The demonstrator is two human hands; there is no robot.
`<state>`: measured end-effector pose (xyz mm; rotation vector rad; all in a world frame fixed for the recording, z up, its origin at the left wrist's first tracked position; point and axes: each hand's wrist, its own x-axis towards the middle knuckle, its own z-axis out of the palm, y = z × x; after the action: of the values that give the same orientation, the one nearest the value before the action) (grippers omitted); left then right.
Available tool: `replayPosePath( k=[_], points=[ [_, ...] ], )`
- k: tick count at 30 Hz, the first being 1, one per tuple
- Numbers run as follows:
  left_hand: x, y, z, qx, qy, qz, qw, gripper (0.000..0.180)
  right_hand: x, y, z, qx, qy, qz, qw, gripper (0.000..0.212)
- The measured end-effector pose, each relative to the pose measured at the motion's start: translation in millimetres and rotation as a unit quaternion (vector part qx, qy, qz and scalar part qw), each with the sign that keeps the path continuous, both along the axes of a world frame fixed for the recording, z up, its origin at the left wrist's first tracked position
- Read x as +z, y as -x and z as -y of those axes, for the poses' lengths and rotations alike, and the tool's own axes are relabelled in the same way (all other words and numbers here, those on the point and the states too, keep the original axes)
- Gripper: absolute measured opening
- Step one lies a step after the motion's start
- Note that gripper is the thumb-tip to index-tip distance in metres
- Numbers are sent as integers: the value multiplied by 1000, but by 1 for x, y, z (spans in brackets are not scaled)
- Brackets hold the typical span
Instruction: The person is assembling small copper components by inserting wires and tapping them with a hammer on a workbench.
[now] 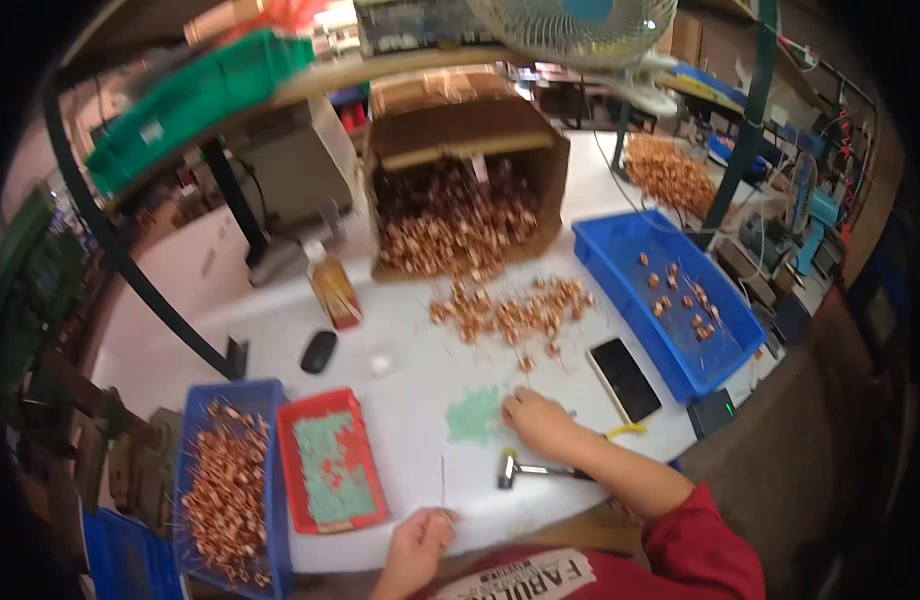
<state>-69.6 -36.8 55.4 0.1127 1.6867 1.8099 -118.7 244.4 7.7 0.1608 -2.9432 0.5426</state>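
My left hand [420,545] is closed near the table's front edge, pinching a small copper coil [450,515] whose thin wire lead sticks up. Farther right, my right hand [542,422] has its fingers pinched together at the edge of a scatter of small green pieces [474,415]. What those fingers hold, if anything, is too small to make out. Just below the right hand lies a hammer [540,469] with a dark handle, partly under the forearm. A yellow-handled tool [626,430] shows beyond that forearm.
Copper coils spill from a cardboard box [467,125]. A red tray [372,480] holds green pieces, beside a blue bin [277,400] of coils. At right are a blue tray [635,300] and phone [625,380]. A bottle [332,290] and black mouse [319,352] stand left.
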Motion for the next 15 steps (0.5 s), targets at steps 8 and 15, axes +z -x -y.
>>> replayPosePath(
  k=[8, 15],
  points=[
    [9, -3, -12, -57, -9, 27, 998, 21, 3, -18, 8, 4, 64, 3, 998, 10],
    [6, 11, -12, 12, -15, 69, 997, 25, 69, -48, 30, -17, 166, -175, 970, 11]
  ],
)
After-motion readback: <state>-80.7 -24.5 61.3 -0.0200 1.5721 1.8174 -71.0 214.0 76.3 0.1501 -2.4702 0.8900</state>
